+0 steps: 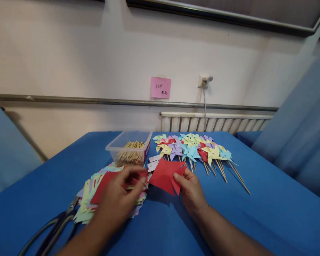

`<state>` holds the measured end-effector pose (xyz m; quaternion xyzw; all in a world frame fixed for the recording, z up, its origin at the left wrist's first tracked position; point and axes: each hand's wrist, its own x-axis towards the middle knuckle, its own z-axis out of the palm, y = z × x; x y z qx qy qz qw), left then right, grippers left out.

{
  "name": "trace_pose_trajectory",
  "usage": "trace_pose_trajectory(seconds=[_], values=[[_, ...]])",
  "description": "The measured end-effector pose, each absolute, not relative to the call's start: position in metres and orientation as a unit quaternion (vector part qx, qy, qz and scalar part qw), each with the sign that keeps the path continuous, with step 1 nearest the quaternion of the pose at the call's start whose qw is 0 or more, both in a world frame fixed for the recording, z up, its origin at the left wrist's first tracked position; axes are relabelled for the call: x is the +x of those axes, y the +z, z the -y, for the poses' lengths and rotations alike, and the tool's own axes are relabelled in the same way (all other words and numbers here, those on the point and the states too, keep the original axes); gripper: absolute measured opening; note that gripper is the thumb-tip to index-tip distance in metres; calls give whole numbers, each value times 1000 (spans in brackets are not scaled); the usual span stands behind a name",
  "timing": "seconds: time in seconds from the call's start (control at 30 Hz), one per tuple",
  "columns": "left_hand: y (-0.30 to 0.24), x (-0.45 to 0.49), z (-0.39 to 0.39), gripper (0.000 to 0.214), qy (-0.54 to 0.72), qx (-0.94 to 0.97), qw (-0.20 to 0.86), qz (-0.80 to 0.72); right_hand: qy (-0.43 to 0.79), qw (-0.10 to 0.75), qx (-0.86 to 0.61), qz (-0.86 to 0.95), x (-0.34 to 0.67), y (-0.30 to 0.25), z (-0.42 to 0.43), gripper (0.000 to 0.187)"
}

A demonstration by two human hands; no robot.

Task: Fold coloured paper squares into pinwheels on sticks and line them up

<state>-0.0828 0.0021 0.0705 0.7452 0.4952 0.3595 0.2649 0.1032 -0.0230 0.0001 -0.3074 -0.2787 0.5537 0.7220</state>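
Note:
In my right hand is a red square of paper with slits cut in from its corners, pinched between thumb and fingers. My left hand hovers over a stack of cut paper squares in several pastel colours; it is a little blurred. Its thumb and index finger are curved, with a gap between them, and I see nothing held there. Another red paper sheet lies on top of the stack, partly covered by this hand. A pair of scissors with dark handles lies at the stack's left.
Behind the stack stands a clear plastic box of thin wooden sticks. Finished paper pinwheels on sticks lie at the back right. Small white cards sit between them on the blue tablecloth. Beyond the table is a radiator.

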Motion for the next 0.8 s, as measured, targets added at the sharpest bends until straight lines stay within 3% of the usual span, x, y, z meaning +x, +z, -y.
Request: trace_pose_trajectory(seconds=[0.1,0.17,0.3,0.6,0.8], values=[[49,-50,29,34,350,670,454,-472,548,730,-302,275,107,5,28,33],[38,-35,35,39,377,617,524,-450,551,725,-303,281,113,2,32,36],[32,-15,26,38,427,575,547,-433,560,707,-320,291,126,-14,35,37],[25,-21,7,32,405,598,524,-451,601,632,-363,328,126,-28,35,30],[20,-32,6,26,394,618,508,-452,585,634,-383,330,128,-29,34,28]])
